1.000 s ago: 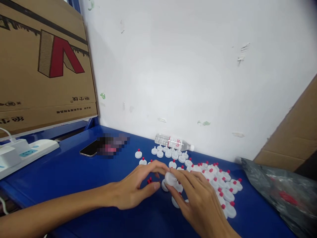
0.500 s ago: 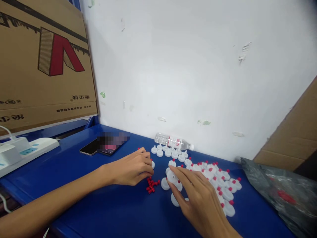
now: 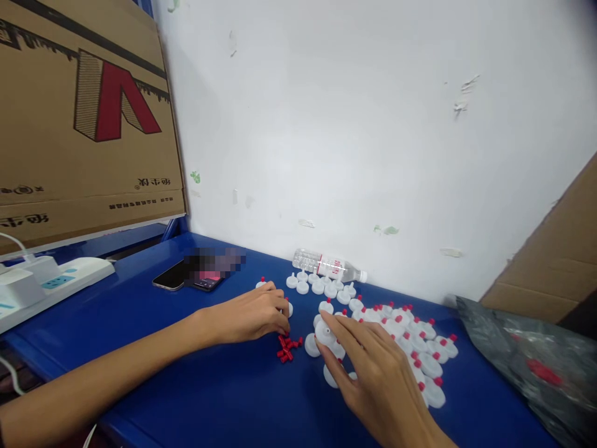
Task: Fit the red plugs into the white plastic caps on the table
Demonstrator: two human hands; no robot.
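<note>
My right hand point(image 3: 373, 358) holds a white round cap with a nozzle point(image 3: 325, 333) between thumb and fingers; no red tip shows on its nozzle. Just above a small pile of red tips point(image 3: 287, 348) is my left hand point(image 3: 263, 313), its fingers curled down and together. Whatever they pinch is hidden. Beyond and right of my right hand lie many white caps with red tips point(image 3: 429, 364). A group of white caps with bare nozzles point(image 3: 318, 286) stands further back. A few more red-tipped caps point(image 3: 325, 306) sit between my hands.
A clear plastic bottle point(image 3: 329, 266) lies along the wall behind the caps. Two phones point(image 3: 170, 275) rest on the blue table point(image 3: 224, 386) at left, near a white power strip point(image 3: 84, 277). A grey plastic bag point(image 3: 513, 361) covers the right side. A large cardboard box point(image 3: 93, 162) stands back left.
My left hand has shifted very slightly, its fingers staying close to the red tips. The white cap in my right hand has tilted a little. The view has moved slightly.
</note>
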